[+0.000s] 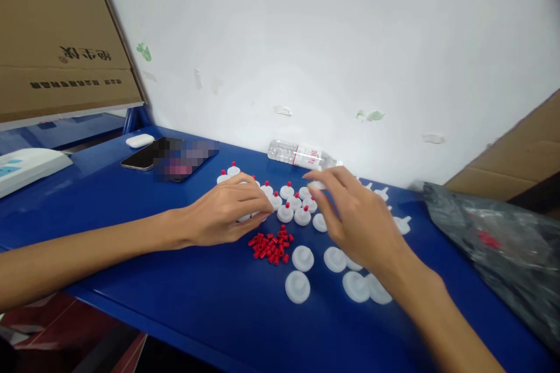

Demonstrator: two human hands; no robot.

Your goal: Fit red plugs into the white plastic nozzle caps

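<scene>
My left hand point(234, 210) is curled, fingertips together, over white nozzle lids at the left of a cluster; anything in its grip is hidden. In my right hand point(356, 215), a white nozzle lid point(318, 185) is pinched between thumb and fingers, above the others. Small red tips cap the spouts of several clustered lids, such as one white lid point(285, 213). Just in front lies a heap of loose red caps point(272, 246). Uncapped white lids point(297, 287) rest nearer me, below and partly behind my right hand and wrist.
A clear bottle point(301, 154) lies on its side along the wall. Phones point(144, 156) and a white case point(140, 140) sit back left on the blue table point(210, 303). A white device point(30, 166) stands far left; a grey plastic bag point(494, 250) lies right. Cardboard point(56, 29) rises upper left.
</scene>
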